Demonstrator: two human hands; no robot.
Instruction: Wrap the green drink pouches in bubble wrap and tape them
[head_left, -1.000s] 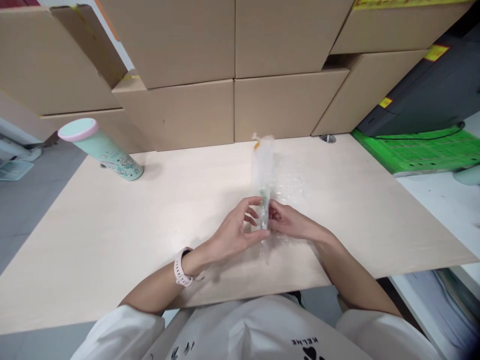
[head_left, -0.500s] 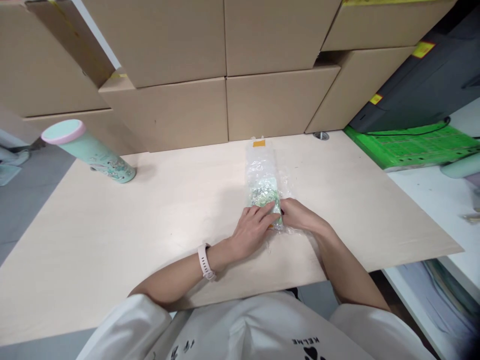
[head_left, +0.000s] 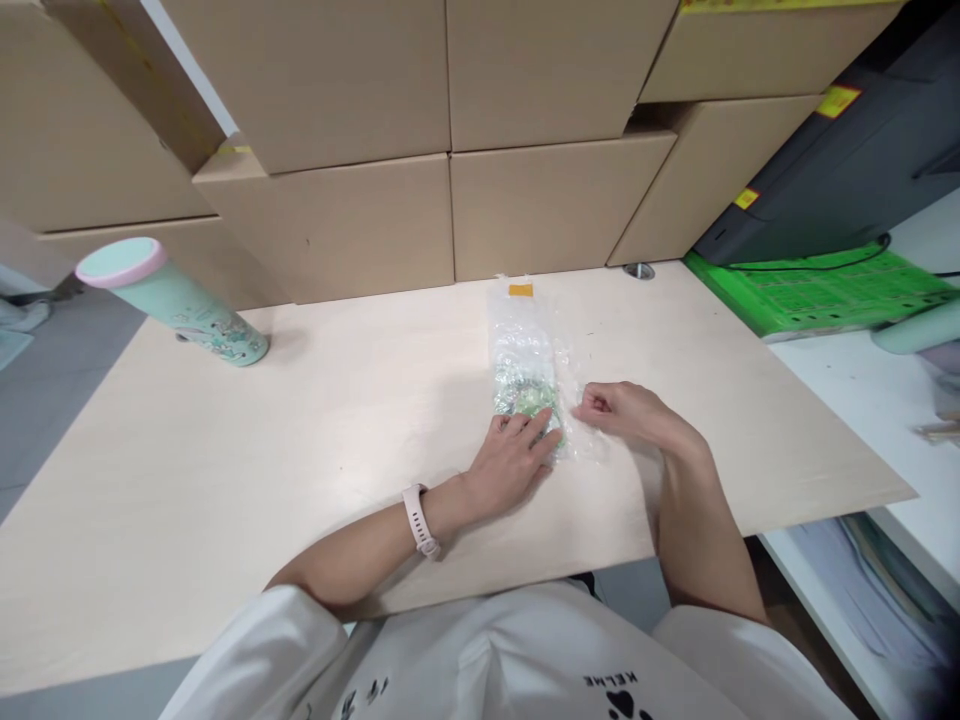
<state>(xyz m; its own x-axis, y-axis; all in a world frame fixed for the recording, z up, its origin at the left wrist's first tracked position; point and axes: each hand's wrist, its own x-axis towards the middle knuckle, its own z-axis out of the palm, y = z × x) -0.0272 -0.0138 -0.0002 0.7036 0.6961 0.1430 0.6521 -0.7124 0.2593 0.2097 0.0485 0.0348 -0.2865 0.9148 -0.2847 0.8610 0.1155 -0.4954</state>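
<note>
A flat, clear bubble-wrap package (head_left: 521, 340) lies lengthwise on the table, with green-and-white printing showing through its near half and a strip of orange tape (head_left: 520, 290) at its far end. My left hand (head_left: 514, 460) rests on the near end, fingers spread and pressing down on it; a pale pink wristband (head_left: 417, 520) is on that wrist. At the package's right side, my right hand (head_left: 619, 412) is closed, its fingertips pinching the loose edge of bubble wrap (head_left: 576, 430). What the wrap encloses is only partly visible.
A mint-green tumbler (head_left: 202, 310) with a pink-rimmed lid stands on the left of the table (head_left: 337, 400). Stacked cardboard boxes (head_left: 360, 230) wall off the back. To the right are a green crate (head_left: 817, 290) and a dark grey case (head_left: 832, 180).
My right hand has moved to the right, away from the package's side, drawing out the loose wrap edge. My left hand stays on the package's near end.
</note>
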